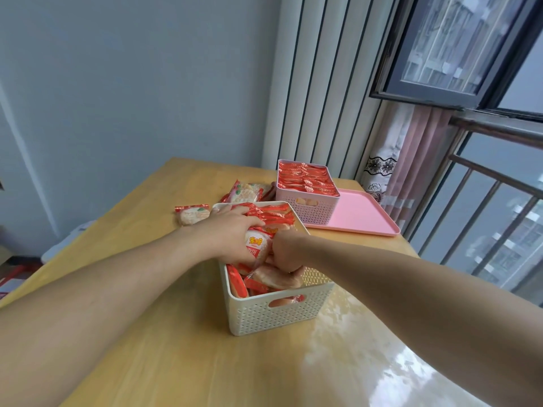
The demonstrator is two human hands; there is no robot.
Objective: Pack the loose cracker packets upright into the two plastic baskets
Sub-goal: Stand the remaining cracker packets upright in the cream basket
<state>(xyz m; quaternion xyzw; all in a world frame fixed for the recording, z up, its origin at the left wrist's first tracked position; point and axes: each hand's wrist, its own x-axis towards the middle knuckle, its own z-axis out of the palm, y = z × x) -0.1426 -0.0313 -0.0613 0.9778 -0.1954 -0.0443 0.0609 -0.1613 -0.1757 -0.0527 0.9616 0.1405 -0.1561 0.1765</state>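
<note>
Pink basket (305, 208) is looking full, packets standing upright. White basket (273, 312) is partly filled. Left hand (232, 236) is gripping a packet (256, 245) inside it; right hand (286, 252) is curled among packets there, grip unclear. Two loose packets (192, 214) are lying on the bench (147, 333), more beyond.

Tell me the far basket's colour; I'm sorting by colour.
Pale pink basket, lattice-patterned walls, seen in the head view.
</note>
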